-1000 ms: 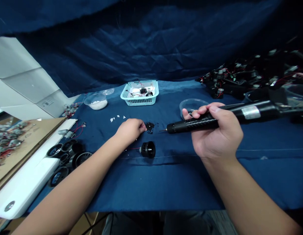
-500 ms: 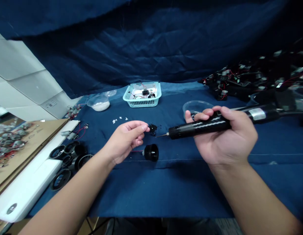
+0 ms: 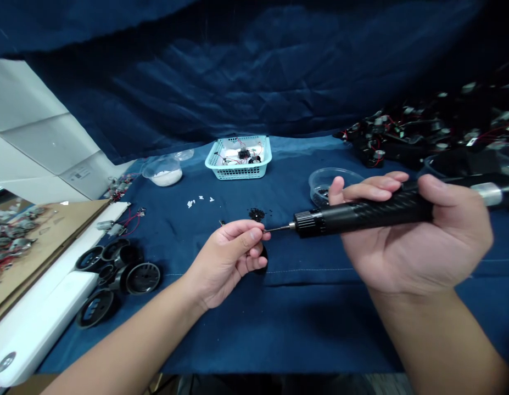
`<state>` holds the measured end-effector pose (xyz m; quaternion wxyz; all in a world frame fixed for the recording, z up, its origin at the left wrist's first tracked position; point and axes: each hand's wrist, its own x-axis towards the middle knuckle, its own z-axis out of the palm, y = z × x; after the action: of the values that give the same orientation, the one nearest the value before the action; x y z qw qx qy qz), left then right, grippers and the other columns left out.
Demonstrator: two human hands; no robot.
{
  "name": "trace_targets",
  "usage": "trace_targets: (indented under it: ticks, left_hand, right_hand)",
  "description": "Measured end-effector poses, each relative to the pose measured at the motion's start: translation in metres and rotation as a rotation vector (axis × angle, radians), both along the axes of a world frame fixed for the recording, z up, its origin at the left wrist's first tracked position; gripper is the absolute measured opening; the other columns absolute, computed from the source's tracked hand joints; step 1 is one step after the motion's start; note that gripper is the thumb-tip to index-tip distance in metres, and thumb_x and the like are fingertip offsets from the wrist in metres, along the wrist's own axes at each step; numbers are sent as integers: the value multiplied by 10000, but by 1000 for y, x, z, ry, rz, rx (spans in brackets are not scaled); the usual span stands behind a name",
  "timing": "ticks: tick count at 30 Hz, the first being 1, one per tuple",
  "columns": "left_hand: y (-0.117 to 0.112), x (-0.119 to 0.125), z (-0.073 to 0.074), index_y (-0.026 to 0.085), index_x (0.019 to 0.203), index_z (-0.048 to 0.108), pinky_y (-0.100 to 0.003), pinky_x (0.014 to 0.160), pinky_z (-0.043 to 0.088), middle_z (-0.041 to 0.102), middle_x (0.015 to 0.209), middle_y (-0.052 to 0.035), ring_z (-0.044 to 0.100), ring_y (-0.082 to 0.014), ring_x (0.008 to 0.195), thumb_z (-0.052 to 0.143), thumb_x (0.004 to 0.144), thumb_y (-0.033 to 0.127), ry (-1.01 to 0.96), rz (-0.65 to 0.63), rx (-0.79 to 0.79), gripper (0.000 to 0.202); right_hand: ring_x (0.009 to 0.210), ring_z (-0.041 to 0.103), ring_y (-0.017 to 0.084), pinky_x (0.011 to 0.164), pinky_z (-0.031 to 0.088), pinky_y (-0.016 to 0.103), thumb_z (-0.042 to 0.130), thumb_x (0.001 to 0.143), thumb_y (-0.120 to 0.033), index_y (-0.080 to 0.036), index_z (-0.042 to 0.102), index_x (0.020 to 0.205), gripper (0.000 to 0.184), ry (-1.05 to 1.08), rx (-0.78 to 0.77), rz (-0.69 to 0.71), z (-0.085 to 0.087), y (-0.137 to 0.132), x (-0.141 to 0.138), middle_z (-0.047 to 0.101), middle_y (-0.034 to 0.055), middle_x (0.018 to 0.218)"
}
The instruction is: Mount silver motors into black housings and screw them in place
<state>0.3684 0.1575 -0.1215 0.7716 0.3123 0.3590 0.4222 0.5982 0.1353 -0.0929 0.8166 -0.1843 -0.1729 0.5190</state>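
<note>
Two fingers of the left hand (image 3: 227,263) are pinching something too tiny to see, right by the tip of the electric screwdriver (image 3: 361,216) held tight in the right hand (image 3: 419,241), and one slip could be losing it on the blue cloth (image 3: 320,329).

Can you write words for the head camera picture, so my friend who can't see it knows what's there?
The right hand holds a black electric screwdriver, its thin tip almost at the pinched fingertips of the left hand. They are over a blue cloth, near a small pile of black bits. Farther away sits a blue basket with wires inside.
</note>
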Motion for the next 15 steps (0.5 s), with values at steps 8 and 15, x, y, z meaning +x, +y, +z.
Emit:
trace_targets:
  ticks: [8, 15]
  left_hand:
    - [-2, 1, -1, 182, 897, 821, -201, 624, 658, 778, 849, -3, 619, -34, 593, 1005, 745, 263, 1, -17, -4, 253]
    - [0, -4, -11, 188, 985, 821, -198, 723, 634, 802, 907, -24, 686, -68, 690, 926, 860, 332, 235, 13, 313, 218]
  right_hand:
    - [679, 653, 108, 1139, 590, 486, 792, 787, -277, -225, 621, 859, 193, 36, 11, 4, 1, -1, 0, 634, -50, 784]
    - [663, 643, 107, 1083, 613, 512, 700, 860, -293, -221, 618, 834, 112, 31, -33, -23, 4, -2, -2, 623, -43, 776]
